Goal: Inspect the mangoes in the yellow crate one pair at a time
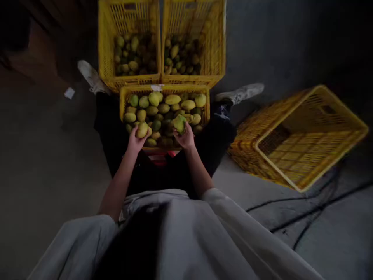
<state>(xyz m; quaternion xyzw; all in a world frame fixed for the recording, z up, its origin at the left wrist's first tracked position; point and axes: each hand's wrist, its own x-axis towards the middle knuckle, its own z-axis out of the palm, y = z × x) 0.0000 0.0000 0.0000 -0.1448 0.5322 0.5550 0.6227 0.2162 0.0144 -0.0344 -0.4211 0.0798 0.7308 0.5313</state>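
My left hand [137, 140] is closed around a yellowish oval fruit [142, 130], held over the near left part of the yellow crate [121, 102] between my legs. To its right, my right hand [186, 139] grips a greener, lumpy fruit [179, 123], with the palm turned up and the fingers around it. Below both hands, the crate is filled with yellow and green oval fruit [163, 108], resembling lemons or small mangoes; their exact kind is unclear in the dim light. Both held fruits are apart from each other.
Beyond the near crate stand two taller yellow crates, the left one [106, 66] and the right one [217, 58], each with similar fruit at the bottom. Another yellow crate [291, 155] stands at right. Dark cables [303, 219] and a white scrap [69, 93] lie on the floor.
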